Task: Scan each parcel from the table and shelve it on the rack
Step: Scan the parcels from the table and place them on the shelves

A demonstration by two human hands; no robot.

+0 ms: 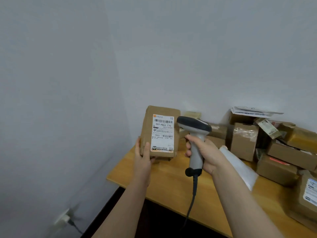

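Note:
My left hand grips the lower left corner of a brown cardboard parcel, held upright above the table's left end. Its white shipping label with barcodes faces me. My right hand grips the grey handle of a barcode scanner. The scanner's dark head sits just right of the label and points at it. A dark cable hangs from the handle's base.
The wooden table carries a pile of several cardboard parcels at the right, a white plastic mailer and a labelled parcel at the right edge. White walls meet in a corner behind. A wall socket sits low left.

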